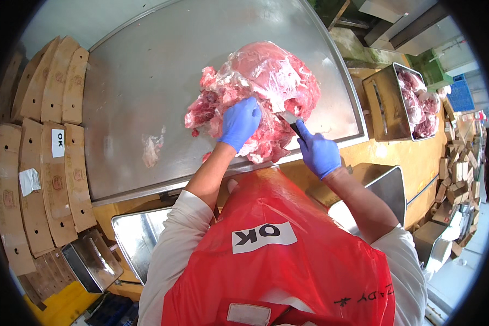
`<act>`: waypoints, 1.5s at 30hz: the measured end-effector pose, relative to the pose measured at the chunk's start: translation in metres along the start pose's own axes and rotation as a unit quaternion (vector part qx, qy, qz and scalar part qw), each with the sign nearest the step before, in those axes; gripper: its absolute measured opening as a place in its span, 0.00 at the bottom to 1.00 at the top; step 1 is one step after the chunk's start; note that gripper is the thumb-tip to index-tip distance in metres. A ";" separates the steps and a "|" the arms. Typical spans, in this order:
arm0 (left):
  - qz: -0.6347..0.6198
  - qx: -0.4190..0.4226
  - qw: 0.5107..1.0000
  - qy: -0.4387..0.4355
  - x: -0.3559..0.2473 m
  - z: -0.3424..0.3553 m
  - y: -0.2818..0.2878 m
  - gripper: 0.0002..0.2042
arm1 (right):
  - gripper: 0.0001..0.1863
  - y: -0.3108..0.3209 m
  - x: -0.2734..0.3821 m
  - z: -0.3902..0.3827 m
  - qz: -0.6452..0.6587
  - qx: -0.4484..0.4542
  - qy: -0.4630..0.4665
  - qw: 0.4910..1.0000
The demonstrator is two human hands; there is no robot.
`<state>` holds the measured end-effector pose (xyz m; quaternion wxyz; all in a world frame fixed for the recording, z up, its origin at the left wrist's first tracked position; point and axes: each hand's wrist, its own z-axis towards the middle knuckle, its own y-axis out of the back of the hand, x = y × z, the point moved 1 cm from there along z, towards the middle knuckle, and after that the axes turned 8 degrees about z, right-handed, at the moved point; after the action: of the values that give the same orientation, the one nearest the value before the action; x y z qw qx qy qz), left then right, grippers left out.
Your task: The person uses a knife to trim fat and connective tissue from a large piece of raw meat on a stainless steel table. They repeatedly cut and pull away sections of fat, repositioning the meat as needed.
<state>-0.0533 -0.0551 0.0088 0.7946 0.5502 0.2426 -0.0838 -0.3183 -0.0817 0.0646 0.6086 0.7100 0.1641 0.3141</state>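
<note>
A large piece of raw meat (263, 70), pink with white fat and membrane, lies on the steel table (141, 87). My left hand (240, 123), in a blue glove, is closed against the near left part of the meat; whether it pinches a flap is hidden by the fingers. In my right hand (318, 151), also gloved in blue, I grip a knife (292, 123) by its dark handle. Its blade points up and left at the meat, close to my left hand. A small pale scrap of fat (152, 146) rests apart on the table to the left.
Cardboard boxes (43, 179) are stacked along the left. A metal bin (383, 106) with several meat pieces stands beyond the table's right edge. Steel tubs (141, 228) sit below the near edge, on both sides of me. Farther right, many small cartons (456, 179) are piled up.
</note>
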 end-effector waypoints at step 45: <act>-0.597 0.023 0.754 0.275 0.101 0.005 -0.005 0.03 | 0.29 0.054 -0.015 0.030 -0.055 0.031 0.127 0.990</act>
<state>0.0339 -0.0477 -0.0419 0.4698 0.3113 0.7273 -0.3917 -0.3180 -0.1253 0.1115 0.5772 0.6726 0.2883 0.3624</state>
